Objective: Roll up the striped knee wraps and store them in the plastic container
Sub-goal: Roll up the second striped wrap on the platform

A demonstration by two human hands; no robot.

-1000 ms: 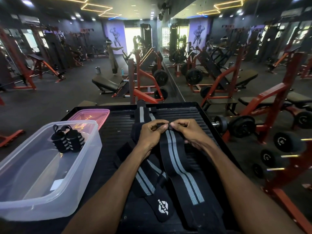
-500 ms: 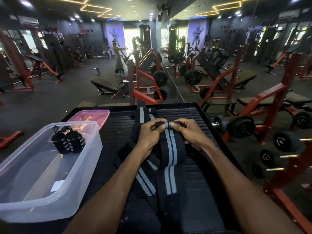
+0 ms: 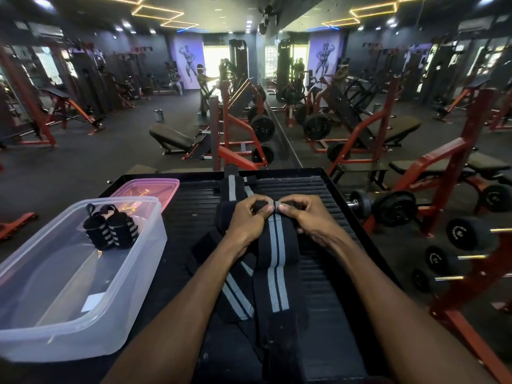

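Observation:
A black knee wrap with grey stripes [image 3: 274,261] runs from my hands down toward me over the black ribbed table [image 3: 318,273]. My left hand [image 3: 246,220] and my right hand [image 3: 307,217] both pinch its far end, thumbs meeting over a small started roll. More striped wraps [image 3: 237,297] lie loose under my left wrist, and one [image 3: 232,187] reaches to the table's far edge. The clear plastic container [image 3: 133,286] stands to the left with two rolled wraps [image 3: 112,230] inside.
A pink lid [image 3: 144,189] lies behind the container. Red gym racks and dumbbells [image 3: 393,207] stand close on the right of the table. Benches and machines fill the floor beyond, with a person standing far back.
The wrap's near tail has slid up the table toward my hands and its logo end is out of sight. Both hands stay at the far end, and the stripes now show between my thumbs.

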